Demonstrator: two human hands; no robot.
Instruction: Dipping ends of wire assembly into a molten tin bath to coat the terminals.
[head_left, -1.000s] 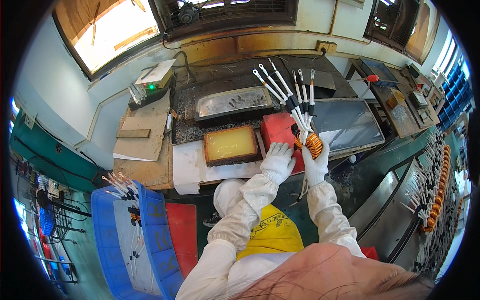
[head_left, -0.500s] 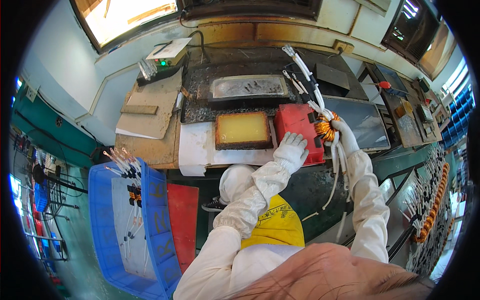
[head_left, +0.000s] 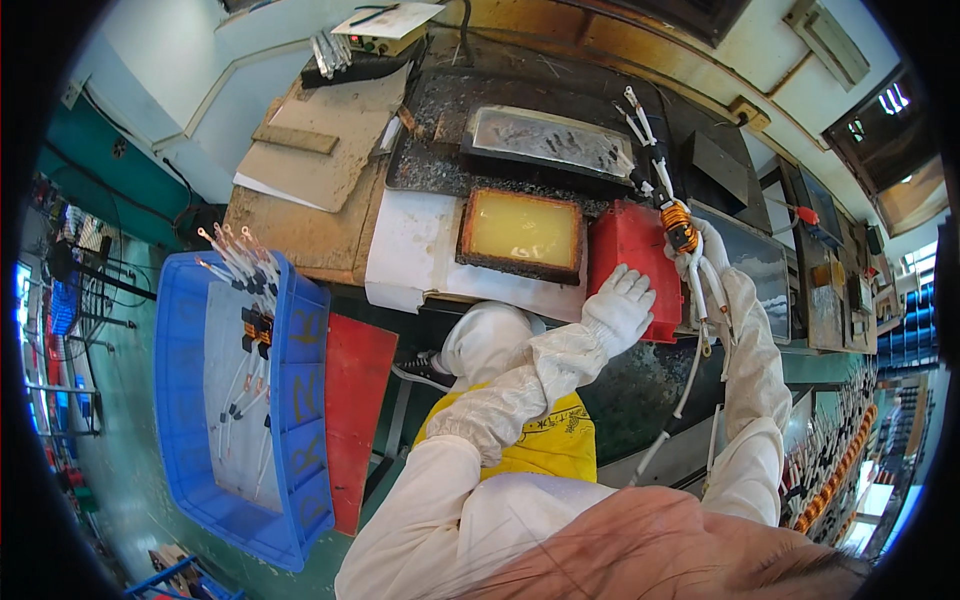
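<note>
Clock directions from the middle of the view.

Edges and room. Near bench edge: runs from 10 o'clock round to 3; white sheet (head_left: 412,235) overhangs it. Red box (head_left: 612,236): at 2 o'clock, near end at that edge. Wound coil (head_left: 680,229): between 2 and 3, above the box's right side, leads reaching toward 1 o'clock and hanging past the bench edge toward 5. Right hand (head_left: 704,246): gloved, at the coil's right flank, grasping coil and leads. Left hand (head_left: 622,298): gloved, 3 o'clock, laid over the box's near left corner, fingers extended, grip released.

Surface and room. Bench (head_left: 330,242): worn wood at 10, blackened top toward 12. Cardboard (head_left: 352,118): 11 o'clock. Blue crate (head_left: 310,400): 8 o'clock, coil and leads inside; red panel (head_left: 358,420) just beside it. Green floor (head_left: 135,375): beyond the crate, toward 9. Row of coils (head_left: 835,470): 4 o'clock. Wall socket (head_left: 748,112): 2 o'clock.

Materials and shapes. Coil: orange windings, black fittings; leads white-sleeved, metal-lugged. Square pan (head_left: 518,270): 1 o'clock, rust-brown crusted rim, glossy yellow contents. Oblong block (head_left: 550,138): beyond it, scuffed silvery top, dark sides. Shallow tray (head_left: 768,272): 3 o'clock, grey, streaked.
</note>
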